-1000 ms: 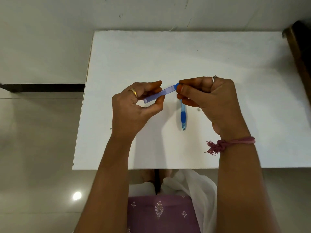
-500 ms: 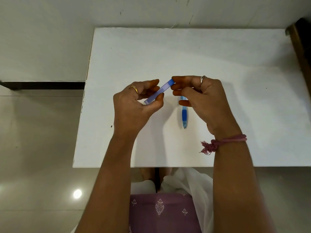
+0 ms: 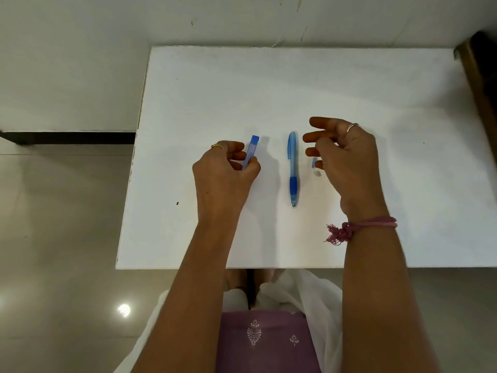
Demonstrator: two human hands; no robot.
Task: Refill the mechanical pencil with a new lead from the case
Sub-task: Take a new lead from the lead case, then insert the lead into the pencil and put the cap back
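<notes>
Both hands have drawn apart since half a second ago: the left hand [image 3: 224, 170] now pinches the blue lead case [image 3: 250, 152] alone, at its near end, left of the mechanical pencil [image 3: 293, 168], which lies on the white table [image 3: 376, 103] with its tip toward the person. Right of the pencil, the right hand [image 3: 347, 157] hovers with fingers loosely spread. It may pinch a lead, too thin to tell, and a small blue piece [image 3: 313, 162] shows beside its fingertips.

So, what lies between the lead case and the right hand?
In the head view, the mechanical pencil lies on the table between the lead case, held by the left hand, and the right hand.
</notes>
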